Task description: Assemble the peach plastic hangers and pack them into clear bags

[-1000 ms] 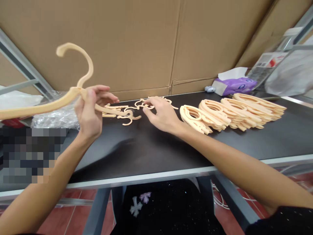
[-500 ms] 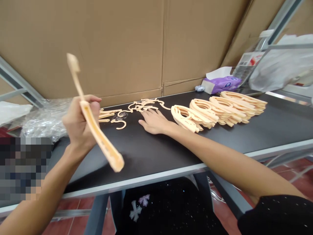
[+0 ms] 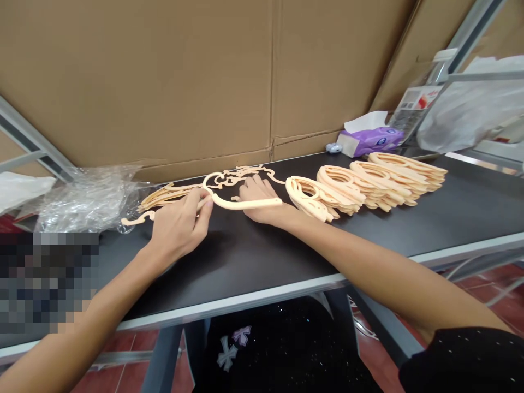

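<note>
My left hand (image 3: 180, 221) is closed on a cream plastic clothes hanger (image 3: 249, 204), whose curved arm points right, across the front of my other hand. A wavy cream end (image 3: 138, 219) sticks out to the left behind the left hand. At the loose hanger hooks (image 3: 241, 173) near the back of the table, my right hand (image 3: 257, 196) has its fingers bent down. A small pale tip shows beside its thumb; what the fingers grip is hidden. Straight cream hanger pieces (image 3: 166, 194) lie beyond my left hand.
Several overlapping stacks of hanger parts (image 3: 339, 185) run along the right side of the black table (image 3: 254, 256). Behind them are a purple tissue pack (image 3: 374, 141) and a plastic bottle (image 3: 423, 98). Clear plastic wrap (image 3: 90, 199) lies at left. Cardboard (image 3: 184, 82) backs the table.
My left hand has lowered and moved right, turning the hanger from upright to nearly level. My right hand's fingers, spread flat before, have bent in, and the hand has shifted slightly right.
</note>
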Demonstrator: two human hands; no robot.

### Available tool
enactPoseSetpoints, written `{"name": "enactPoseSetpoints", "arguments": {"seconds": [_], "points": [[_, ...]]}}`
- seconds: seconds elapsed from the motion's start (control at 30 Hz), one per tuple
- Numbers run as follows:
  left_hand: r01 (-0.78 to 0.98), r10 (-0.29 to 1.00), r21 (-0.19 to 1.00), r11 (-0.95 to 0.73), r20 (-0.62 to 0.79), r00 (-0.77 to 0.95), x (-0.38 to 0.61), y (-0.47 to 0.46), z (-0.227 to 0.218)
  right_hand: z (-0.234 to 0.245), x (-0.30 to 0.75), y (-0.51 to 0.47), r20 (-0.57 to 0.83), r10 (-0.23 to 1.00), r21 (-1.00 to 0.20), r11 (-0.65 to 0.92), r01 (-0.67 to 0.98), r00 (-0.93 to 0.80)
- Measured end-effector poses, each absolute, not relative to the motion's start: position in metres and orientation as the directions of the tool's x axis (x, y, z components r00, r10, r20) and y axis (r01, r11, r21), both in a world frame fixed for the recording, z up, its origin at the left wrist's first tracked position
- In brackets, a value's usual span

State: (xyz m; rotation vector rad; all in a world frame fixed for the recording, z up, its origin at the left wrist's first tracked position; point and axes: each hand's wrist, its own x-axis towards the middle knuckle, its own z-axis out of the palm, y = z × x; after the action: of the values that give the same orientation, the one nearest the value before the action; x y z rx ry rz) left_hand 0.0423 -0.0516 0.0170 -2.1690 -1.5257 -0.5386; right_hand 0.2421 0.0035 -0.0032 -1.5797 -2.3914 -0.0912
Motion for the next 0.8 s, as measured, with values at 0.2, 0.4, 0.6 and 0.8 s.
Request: {"name": "enactPoseSetpoints", "arguments": {"seconds": [0.2, 0.4, 0.6, 0.8], "points": [[0.945, 0.753, -0.091, -0.315, 0.582, 0.307, 0.036, -0.045, 0.016, -0.005, 0.245, 0.007, 0.378, 0.847, -0.036, 0.417, 0.908, -0.374], [0.919, 0.726, 0.008, -0.393, 0.617, 0.305, 0.033, -0.044, 0.014, 0.013, 0.249, 0.006, 0.47, 0.855, -0.22, 0.355, 0.909, -0.22], [0.866, 0.66, 0.185, -0.464, 0.725, 0.199, 0.028, -0.042, 0.021, 0.015, 0.253, 0.016, 0.458, 0.889, -0.728, 0.377, 0.572, -0.004], [0.893, 0.599, 0.164, -0.419, 0.789, 0.137, 0.016, -0.035, 0.026, 0.018, 0.248, 0.021, 0.324, 0.931, -0.946, 0.314, 0.082, 0.168]]}}
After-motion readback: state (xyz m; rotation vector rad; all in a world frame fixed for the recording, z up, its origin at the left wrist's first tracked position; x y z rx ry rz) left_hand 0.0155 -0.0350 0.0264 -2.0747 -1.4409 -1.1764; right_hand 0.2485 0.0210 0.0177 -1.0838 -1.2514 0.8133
